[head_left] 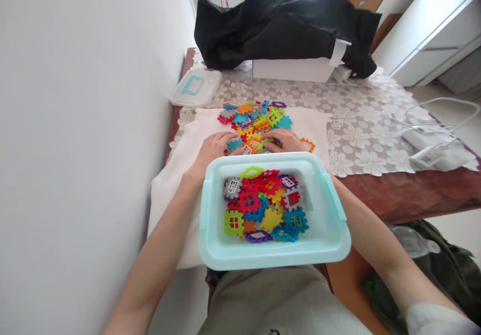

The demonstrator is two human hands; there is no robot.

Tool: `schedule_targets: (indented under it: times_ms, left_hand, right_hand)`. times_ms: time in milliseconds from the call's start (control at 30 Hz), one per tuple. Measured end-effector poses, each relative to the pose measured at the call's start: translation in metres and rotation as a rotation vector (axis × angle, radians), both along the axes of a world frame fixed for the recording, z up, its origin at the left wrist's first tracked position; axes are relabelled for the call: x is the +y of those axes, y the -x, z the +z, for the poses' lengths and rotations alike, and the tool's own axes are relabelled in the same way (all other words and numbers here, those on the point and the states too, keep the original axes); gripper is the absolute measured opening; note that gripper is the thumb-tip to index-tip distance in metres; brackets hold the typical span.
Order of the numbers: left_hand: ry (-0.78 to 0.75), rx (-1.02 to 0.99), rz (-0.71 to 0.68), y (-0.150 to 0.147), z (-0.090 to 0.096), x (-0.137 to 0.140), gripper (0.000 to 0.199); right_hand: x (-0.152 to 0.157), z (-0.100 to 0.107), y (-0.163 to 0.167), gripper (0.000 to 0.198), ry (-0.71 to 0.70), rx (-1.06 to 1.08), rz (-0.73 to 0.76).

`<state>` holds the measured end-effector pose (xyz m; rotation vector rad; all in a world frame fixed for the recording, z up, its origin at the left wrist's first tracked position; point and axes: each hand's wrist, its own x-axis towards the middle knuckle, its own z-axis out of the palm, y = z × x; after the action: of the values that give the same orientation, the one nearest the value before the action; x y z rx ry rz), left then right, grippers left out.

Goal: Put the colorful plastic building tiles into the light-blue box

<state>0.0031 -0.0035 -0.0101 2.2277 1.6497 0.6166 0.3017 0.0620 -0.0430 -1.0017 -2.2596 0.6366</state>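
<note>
A heap of colourful plastic interlocking tiles (246,108) with toothed edges lies on a white cloth (306,119). My left hand (216,147) is at the heap's near left side, thumb and fingers apart, touching tiles. From the right, my right hand (286,139) reaches into the same heap with its fingers apart. A loose orange tile (308,144) lies just beyond it. Close to my body, between my forearms, stands a light teal plastic bin (270,261). Inside are more tiles (259,202) in red, blue, green, yellow, grey and purple. The bin's far rim hides part of the near heap.
A clear lid (196,88) with a teal handle lies at the back left, beside the wall (93,99). Black fabric (285,24) drapes over a white box (291,69) at the back. A white cable (439,104) and a power strip (426,149) rest on the right.
</note>
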Motion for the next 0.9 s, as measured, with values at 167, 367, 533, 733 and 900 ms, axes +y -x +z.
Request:
schedule_targets:
  times_ms: [167, 367, 533, 733, 900]
  left_hand:
    - [0.041, 0.104, -0.039, 0.0012, 0.0005, 0.0012, 0.047]
    - [0.059, -0.077, 0.124, -0.0003, 0.0033, -0.0011, 0.041]
    - [0.089, -0.348, 0.192, -0.0009, 0.0047, -0.0022, 0.054]
    - [0.090, -0.385, 0.209, -0.0003, 0.0070, -0.0026, 0.041]
    - [0.087, -0.374, 0.171, 0.0004, 0.0052, -0.0026, 0.039]
  right_hand:
    - [0.0013, 0.0020, -0.0028, 0.032, 0.014, -0.064, 0.063]
    - [0.0001, 0.0010, -0.0004, 0.022, 0.073, 0.048, 0.006]
    - [0.0012, 0.0029, -0.0015, 0.022, 0.105, 0.251, -0.213]
    - [0.0041, -0.0007, -0.0025, 0.017, 0.092, 0.285, -0.285]
    - [0.0015, -0.0001, 0.0002, 0.007, -0.059, 0.225, -0.202]
